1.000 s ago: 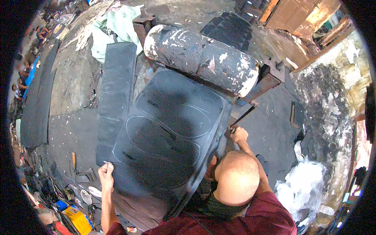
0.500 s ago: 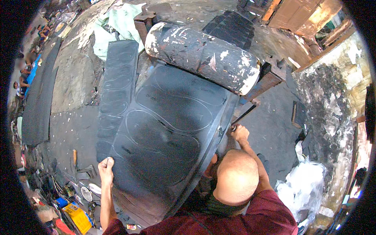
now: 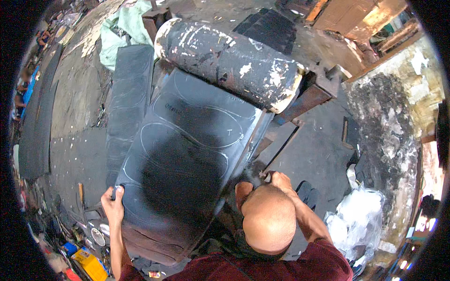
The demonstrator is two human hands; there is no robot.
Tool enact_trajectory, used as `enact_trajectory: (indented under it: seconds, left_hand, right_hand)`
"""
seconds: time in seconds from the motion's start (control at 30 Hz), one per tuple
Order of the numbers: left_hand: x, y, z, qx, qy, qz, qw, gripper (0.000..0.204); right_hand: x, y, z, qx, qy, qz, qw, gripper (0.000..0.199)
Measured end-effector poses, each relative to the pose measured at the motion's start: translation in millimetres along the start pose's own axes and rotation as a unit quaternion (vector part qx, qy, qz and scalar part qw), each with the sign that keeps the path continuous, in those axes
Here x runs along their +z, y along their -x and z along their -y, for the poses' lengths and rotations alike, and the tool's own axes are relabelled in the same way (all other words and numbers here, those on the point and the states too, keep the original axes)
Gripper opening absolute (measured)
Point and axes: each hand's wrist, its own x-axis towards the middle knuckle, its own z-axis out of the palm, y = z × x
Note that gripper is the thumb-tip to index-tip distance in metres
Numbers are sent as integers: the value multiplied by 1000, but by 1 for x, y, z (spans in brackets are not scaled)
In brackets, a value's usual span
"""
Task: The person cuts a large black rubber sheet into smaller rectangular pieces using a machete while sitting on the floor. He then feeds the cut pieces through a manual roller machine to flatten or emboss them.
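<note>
My left hand (image 3: 113, 202) pinches the near left edge of a large black sheet (image 3: 187, 161), thumb on top. Pale curved outlines, like sole shapes, are drawn over the sheet. Its far end meets a thick, worn roller (image 3: 225, 61), black with peeling white patches, and what lies past that line is hidden. At the right, my right hand (image 3: 280, 181) is closed around the near end of a thin dark crank bar (image 3: 282, 149) beside the roller's stand. Beneath the sheet's near end shows a brown, layered slab (image 3: 159, 241).
A dark marked strip (image 3: 129, 89) lies left of the sheet, with pale green cloth (image 3: 124, 28) beyond it. Clear plastic bags (image 3: 358, 218) sit at the right by a stained wall (image 3: 391, 112). Tools and a yellow box (image 3: 89, 262) clutter the lower left. A metal stand (image 3: 318, 91) supports the roller.
My right hand has come nearer to me, swinging the crank bar with it. The marked sheet has slid slightly toward the roller. My left hand stays at its edge; the whole view has shifted.
</note>
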Motion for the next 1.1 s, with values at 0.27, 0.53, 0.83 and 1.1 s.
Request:
enact_trajectory:
  seconds: [0.27,0.53,0.83,1.1]
  left_hand:
    - [-1,-31,6,-10,14,56,998,39]
    - [35,-36,-38,-26,3,18,1000,35]
    - [51,-72,-92,14,-9,53,998,39]
    - [96,-105,-96,75,110,71,989,44]
  right_hand:
    - [-34,52,20,-69,-4,60,996,37]
    - [-153,113,42,-96,-25,44,994,28]
    - [-314,-5,16,83,246,-512,819,33]
    - [-344,-235,-83,105,211,-383,893,31]
